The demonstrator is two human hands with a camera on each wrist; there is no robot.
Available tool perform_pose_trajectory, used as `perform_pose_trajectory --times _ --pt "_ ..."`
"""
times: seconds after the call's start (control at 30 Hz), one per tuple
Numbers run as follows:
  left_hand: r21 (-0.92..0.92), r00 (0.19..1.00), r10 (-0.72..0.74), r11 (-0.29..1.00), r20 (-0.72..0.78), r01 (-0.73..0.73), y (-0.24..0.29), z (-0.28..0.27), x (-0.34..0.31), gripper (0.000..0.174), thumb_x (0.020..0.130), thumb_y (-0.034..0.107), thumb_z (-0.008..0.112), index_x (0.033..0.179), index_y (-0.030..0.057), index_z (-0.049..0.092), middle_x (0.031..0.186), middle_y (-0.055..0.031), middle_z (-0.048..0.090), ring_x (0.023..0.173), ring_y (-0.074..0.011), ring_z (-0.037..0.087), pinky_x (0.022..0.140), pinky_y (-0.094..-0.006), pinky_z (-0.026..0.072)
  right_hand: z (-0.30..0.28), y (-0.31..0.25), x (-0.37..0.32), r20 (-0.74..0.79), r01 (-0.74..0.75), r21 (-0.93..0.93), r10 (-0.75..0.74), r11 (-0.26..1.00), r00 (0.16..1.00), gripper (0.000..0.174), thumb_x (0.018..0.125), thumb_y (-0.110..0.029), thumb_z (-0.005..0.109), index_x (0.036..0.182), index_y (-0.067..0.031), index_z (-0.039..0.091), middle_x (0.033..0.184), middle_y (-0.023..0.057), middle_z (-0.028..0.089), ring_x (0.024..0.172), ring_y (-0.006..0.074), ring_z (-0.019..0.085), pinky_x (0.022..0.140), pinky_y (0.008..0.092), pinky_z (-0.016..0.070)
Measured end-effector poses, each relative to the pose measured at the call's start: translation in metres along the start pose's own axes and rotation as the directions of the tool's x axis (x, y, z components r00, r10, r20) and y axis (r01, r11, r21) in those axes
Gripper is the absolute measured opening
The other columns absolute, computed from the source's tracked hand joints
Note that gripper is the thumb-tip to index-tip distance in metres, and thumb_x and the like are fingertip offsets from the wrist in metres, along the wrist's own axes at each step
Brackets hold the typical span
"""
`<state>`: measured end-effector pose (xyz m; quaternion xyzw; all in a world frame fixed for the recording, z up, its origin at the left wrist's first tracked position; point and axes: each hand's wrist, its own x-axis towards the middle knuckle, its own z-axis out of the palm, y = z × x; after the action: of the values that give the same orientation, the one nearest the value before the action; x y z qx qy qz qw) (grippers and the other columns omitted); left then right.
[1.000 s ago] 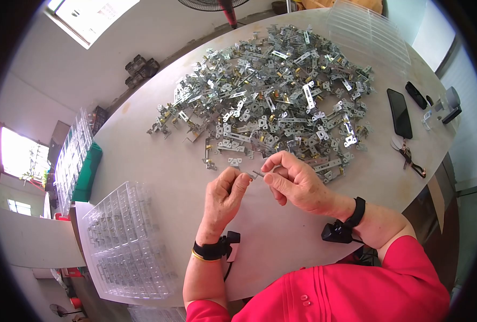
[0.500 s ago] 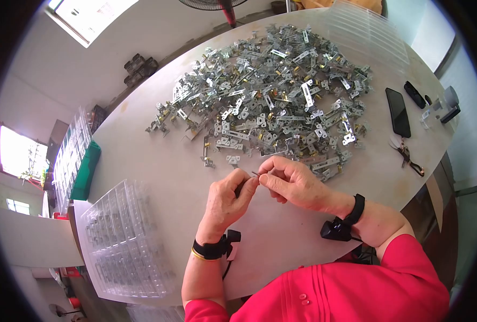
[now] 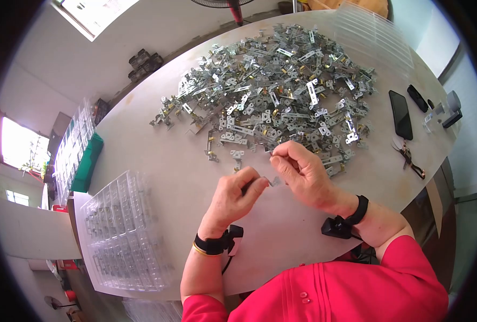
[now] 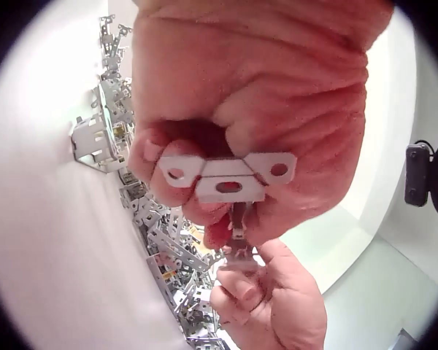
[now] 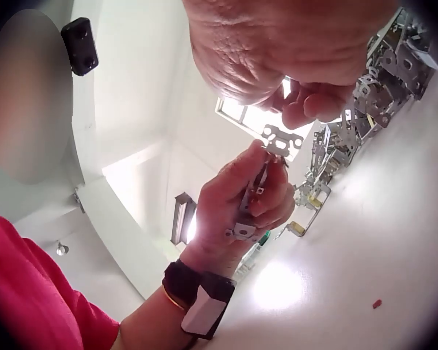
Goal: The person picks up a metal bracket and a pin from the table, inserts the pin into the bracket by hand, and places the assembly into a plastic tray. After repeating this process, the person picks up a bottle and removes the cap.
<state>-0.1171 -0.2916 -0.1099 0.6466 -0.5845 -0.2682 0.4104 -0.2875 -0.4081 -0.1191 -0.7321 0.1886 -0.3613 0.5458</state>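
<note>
In the head view the left hand [image 3: 237,194] pinches a small metal bracket [image 3: 273,182] between thumb and fingers. The left wrist view shows that bracket's plate [image 4: 229,179] with holes, across the curled fingers. Just right of it, the right hand [image 3: 307,177] has thumb and forefinger together, at the near edge of a pile of metal brackets [image 3: 281,80]. A metal piece [image 3: 267,149] shows by its fingertips; whether they grip it, I cannot tell. The two hands stand a little apart in the head view.
Clear plastic trays with parts [image 3: 121,236] lie at the left, beside a green bin [image 3: 88,163]. Another clear tray [image 3: 375,37] is at the back right. A phone [image 3: 400,115] and pliers [image 3: 408,160] lie on the right. A small red bit [image 5: 377,304] rests on the table.
The hands were together at their fingertips and have separated. The right hand has moved up toward the pile, while the left has shifted slightly right with the bracket.
</note>
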Motion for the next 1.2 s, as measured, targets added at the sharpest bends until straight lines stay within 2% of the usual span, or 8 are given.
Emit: perform_pose_trajectory --times 0.03,0.07,0.17,0.3,0.77,0.93,1.0,1.2 --pt "-0.123 0.999 -0.046 0.991 -0.023 0.043 -0.001 -0.001 0.000 0.026 0.099 0.020 0.066 0.082 0.0013 0.062 0.065 0.0013 0.055 0.058 -0.0079 0.047 0.055 -0.0255 0.0387 0.000 -0.003 0.001 -0.016 -0.109 0.118 0.112 0.987 0.994 0.006 0.101 -0.009 0.061 0.105 -0.0036 0.060 0.078 -0.0011 0.058 0.063 0.0063 0.048 0.056 0.0241 0.0402" --pt "-0.122 0.999 -0.046 0.992 -0.022 0.043 -0.001 -0.003 0.000 0.026 0.099 0.020 0.066 0.082 0.0013 0.062 0.065 0.0013 0.055 0.058 -0.0079 0.047 0.055 -0.0255 0.0387 0.000 -0.005 0.001 -0.017 -0.109 0.119 0.111 0.987 0.994 0.006 0.101 -0.009 0.061 0.105 -0.0036 0.060 0.078 -0.0011 0.058 0.063 0.0063 0.048 0.056 0.0241 0.0402" --pt "-0.502 0.958 -0.274 0.842 -0.085 0.197 -0.006 -0.010 0.000 0.035 0.104 0.029 0.059 0.084 0.0008 0.063 0.068 0.0033 0.052 0.057 -0.0040 0.039 0.053 -0.0214 0.0307 -0.001 -0.006 0.001 0.038 -0.194 0.168 0.190 0.966 0.981 0.007 0.103 -0.010 0.059 0.108 -0.0046 0.059 0.077 -0.0031 0.057 0.063 0.0052 0.046 0.056 0.0235 0.0397" --pt "-0.620 0.961 -0.253 0.773 -0.108 0.134 -0.015 -0.012 0.000 0.034 0.103 0.031 0.062 0.087 0.0021 0.064 0.068 0.0041 0.052 0.058 -0.0030 0.041 0.053 -0.0201 0.0316 0.002 0.000 -0.002 0.120 -0.184 0.076 0.174 0.980 0.977 0.006 0.103 -0.011 0.060 0.106 -0.0056 0.060 0.072 -0.0028 0.055 0.063 0.0051 0.046 0.056 0.0250 0.0411" --pt "-0.370 0.977 -0.170 0.922 -0.128 0.112 -0.009 -0.009 0.000 0.032 0.103 0.031 0.063 0.087 0.0027 0.063 0.070 0.0045 0.054 0.063 -0.0043 0.045 0.057 -0.0221 0.0366 0.002 -0.006 -0.001 0.142 -0.240 0.029 0.233 0.970 0.962 0.007 0.102 -0.011 0.060 0.105 -0.0049 0.062 0.069 -0.0017 0.056 0.062 0.0053 0.048 0.055 0.0257 0.0412" --pt "-0.186 0.991 -0.083 0.981 -0.105 0.062 -0.009 -0.007 0.000 0.029 0.101 0.028 0.065 0.086 0.0031 0.062 0.069 0.0038 0.054 0.063 -0.0055 0.046 0.057 -0.0235 0.0370 -0.003 -0.002 0.001 0.293 -0.472 0.285 0.393 0.834 0.871 0.018 0.107 -0.017 0.052 0.119 -0.0051 0.055 0.081 0.0011 0.061 0.066 0.0076 0.055 0.058 0.0257 0.0484" --pt "-0.160 0.992 -0.040 0.987 -0.121 0.020 -0.009 -0.006 0.000 0.024 0.098 0.018 0.068 0.084 0.0020 0.057 0.063 0.0002 0.051 0.059 -0.0077 0.040 0.053 -0.0258 0.0367 -0.004 0.001 0.002 0.324 -0.490 0.320 0.392 0.811 0.861 0.020 0.107 -0.019 0.050 0.121 -0.0047 0.054 0.083 0.0017 0.061 0.067 0.0080 0.057 0.059 0.0259 0.0500" --pt "-0.101 0.998 0.004 0.995 -0.057 -0.009 0.000 -0.009 -0.001 0.023 0.097 0.019 0.069 0.084 0.0026 0.059 0.063 0.0024 0.050 0.059 -0.0067 0.042 0.054 -0.0254 0.0358 -0.009 -0.007 0.007 0.406 -0.579 0.433 0.424 0.691 0.809 0.022 0.107 -0.020 0.050 0.119 -0.0039 0.057 0.084 0.0027 0.061 0.069 0.0085 0.059 0.061 0.0258 0.0526"
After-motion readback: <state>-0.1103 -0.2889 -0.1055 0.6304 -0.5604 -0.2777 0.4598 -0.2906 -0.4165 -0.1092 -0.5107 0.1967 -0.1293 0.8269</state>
